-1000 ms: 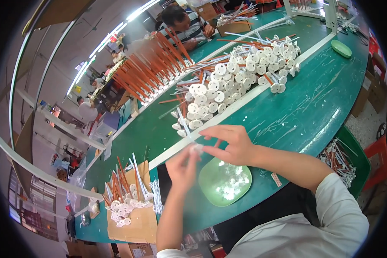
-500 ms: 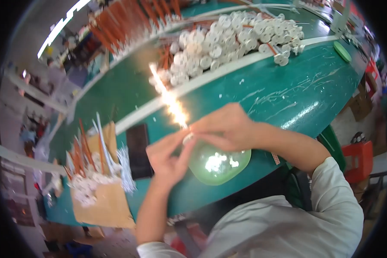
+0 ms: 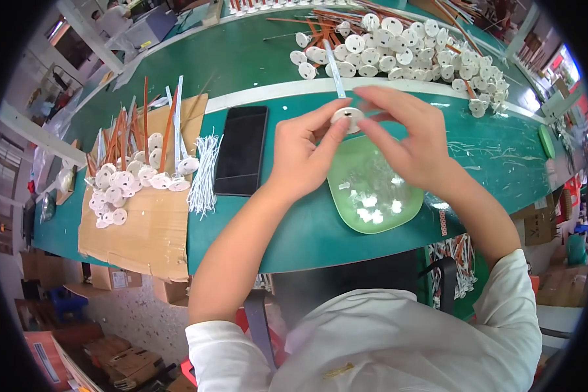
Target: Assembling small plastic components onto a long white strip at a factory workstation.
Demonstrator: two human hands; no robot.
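Note:
My left hand (image 3: 305, 149) pinches a round white plastic disc (image 3: 347, 124) by its edge, between thumb and fingers. From the disc a long narrow silvery strip (image 3: 335, 73) points away from me. My right hand (image 3: 411, 134) is just right of the disc, thumb and fingers spread around its side; the fingertips are slightly blurred and seem to hold nothing. Below both hands sits a light green dish (image 3: 372, 219) with small clear pieces (image 3: 367, 178) in it.
Left on the green table (image 3: 294, 245) lie a black phone-like slab (image 3: 242, 151), a bundle of white ties (image 3: 205, 175) and cardboard (image 3: 144, 228) bearing several disc-ended strips (image 3: 121, 179). A big heap of similar discs (image 3: 398, 49) lies beyond a white rail (image 3: 281, 93).
My hands were close together at the disc; now my right hand has drawn apart from it. The bright glare along the strip is gone. The whole view has shifted and turned.

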